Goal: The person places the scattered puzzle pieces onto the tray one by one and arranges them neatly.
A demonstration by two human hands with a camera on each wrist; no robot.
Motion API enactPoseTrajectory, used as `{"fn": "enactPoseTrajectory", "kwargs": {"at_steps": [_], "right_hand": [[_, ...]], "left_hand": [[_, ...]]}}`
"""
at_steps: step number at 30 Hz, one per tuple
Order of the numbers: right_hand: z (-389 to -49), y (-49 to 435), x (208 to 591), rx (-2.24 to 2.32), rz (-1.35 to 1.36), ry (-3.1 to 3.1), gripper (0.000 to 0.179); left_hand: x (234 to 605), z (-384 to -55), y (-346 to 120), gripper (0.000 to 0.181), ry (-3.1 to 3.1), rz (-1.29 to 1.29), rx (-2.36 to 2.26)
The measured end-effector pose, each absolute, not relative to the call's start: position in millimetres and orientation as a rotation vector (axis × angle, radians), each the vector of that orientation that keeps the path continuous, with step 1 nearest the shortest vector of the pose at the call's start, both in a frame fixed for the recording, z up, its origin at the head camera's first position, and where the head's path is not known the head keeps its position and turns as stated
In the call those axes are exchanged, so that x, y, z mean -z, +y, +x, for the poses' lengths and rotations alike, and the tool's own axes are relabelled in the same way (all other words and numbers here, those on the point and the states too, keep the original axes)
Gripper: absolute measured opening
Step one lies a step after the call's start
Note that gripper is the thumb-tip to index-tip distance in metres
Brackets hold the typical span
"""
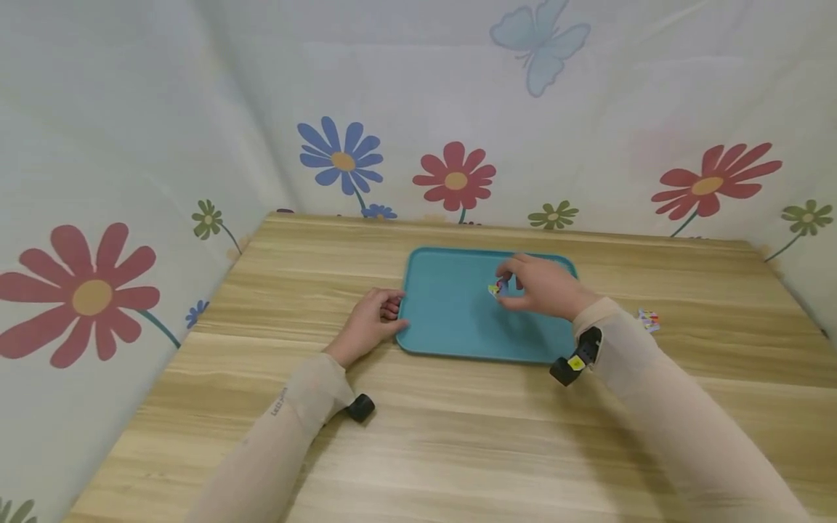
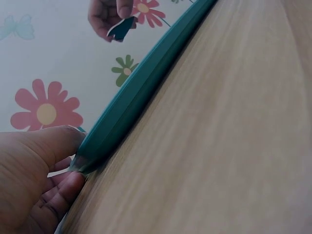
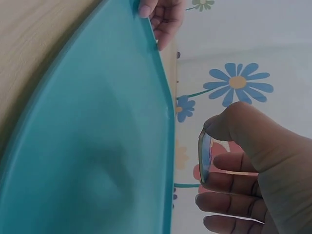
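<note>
A blue-green tray (image 1: 445, 312) lies on the table. My left hand (image 1: 369, 325) holds its left edge, and in the left wrist view the thumb and curled fingers pinch the tray rim (image 2: 114, 122). Over the tray's right half, my right hand (image 1: 549, 287) pinches a small, flat puzzle piece (image 1: 495, 289) between thumb and fingers. Its printed face is multicoloured; the left wrist view shows a dark teal side with a notched outline. In the right wrist view the puzzle piece (image 3: 204, 155) appears nearly edge-on, raised above the tray surface.
More colourful printed pieces (image 1: 649, 319) lie on the wooden table (image 1: 451, 436), right of the tray and close to my right forearm. A white curtain (image 1: 392, 87) printed with flowers and a butterfly surrounds the table's back and sides.
</note>
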State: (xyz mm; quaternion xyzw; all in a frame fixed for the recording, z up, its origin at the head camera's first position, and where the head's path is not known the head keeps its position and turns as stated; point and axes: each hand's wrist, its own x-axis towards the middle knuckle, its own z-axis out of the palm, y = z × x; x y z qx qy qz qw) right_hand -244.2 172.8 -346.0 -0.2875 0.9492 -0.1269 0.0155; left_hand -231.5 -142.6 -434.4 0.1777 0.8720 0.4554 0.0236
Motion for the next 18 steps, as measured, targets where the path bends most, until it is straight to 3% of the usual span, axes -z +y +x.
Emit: {"fn": "enactPoseTrajectory", "kwargs": {"at_steps": [18], "right_hand": [[-265,125,371,0.431,-0.881,2.911,0.040]], "left_hand": [[434,-231,-142,0.050,2.683,0.538,-1.421]]}}
